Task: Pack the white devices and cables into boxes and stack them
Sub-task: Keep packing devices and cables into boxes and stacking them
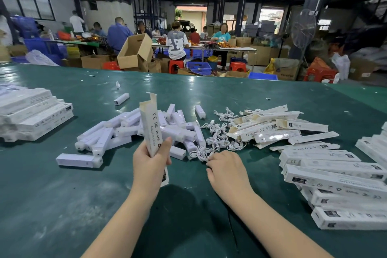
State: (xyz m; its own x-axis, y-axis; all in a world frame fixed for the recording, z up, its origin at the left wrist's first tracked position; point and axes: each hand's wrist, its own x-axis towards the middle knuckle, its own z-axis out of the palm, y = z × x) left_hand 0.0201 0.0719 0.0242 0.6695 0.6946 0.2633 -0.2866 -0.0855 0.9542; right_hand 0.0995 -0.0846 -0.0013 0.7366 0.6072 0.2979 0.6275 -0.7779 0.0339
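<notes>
My left hand (151,163) grips a long white box (151,125) upright, its top flap open. My right hand (225,166) lies on the green table (62,205), its fingertips pinching a white cable at the near edge of the tangled cable pile (217,138). A heap of white devices (125,130) lies behind the left hand. Flat unfilled boxes (272,125) are strewn at the centre right. Stacks of closed boxes stand at the left (31,111) and at the right (339,176).
One device (79,160) lies apart at the near left, two more (121,98) further back. Paper scraps dot the far tabletop. Beyond the table edge are cardboard cartons (136,50), blue crates, red stools and several seated people at other tables.
</notes>
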